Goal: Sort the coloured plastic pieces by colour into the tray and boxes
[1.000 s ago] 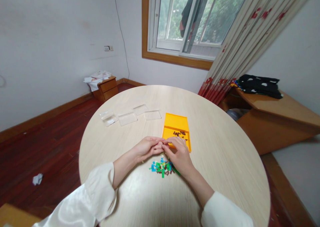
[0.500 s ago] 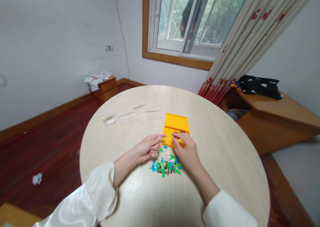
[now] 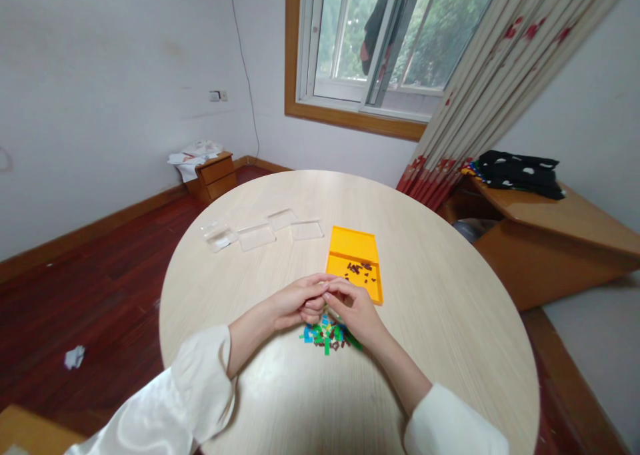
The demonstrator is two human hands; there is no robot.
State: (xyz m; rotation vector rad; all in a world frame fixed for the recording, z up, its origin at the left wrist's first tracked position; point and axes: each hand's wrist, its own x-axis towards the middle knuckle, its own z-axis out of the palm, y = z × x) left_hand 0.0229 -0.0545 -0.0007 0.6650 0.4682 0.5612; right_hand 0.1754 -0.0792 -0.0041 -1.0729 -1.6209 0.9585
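Note:
My left hand (image 3: 294, 302) and my right hand (image 3: 356, 309) meet fingertip to fingertip above a heap of small coloured bricks (image 3: 326, 335) on the round table (image 3: 450, 308). Both hands have their fingers curled and pinched together; what they hold is too small to make out. Just beyond the fingertips lies a yellow tray (image 3: 354, 258) with several dark brown pieces (image 3: 361, 269) in it. The heap is partly hidden under my hands.
Several clear plastic lids or trays (image 3: 256, 236) lie in a row at the table's far left. A low wooden bench with dark cloth (image 3: 520, 171) stands to the right. A small cabinet (image 3: 210, 171) sits by the wall.
My right hand reached out over the yellow tray, then drew back to meet the left hand above the brick heap. More brown pieces show in the tray.

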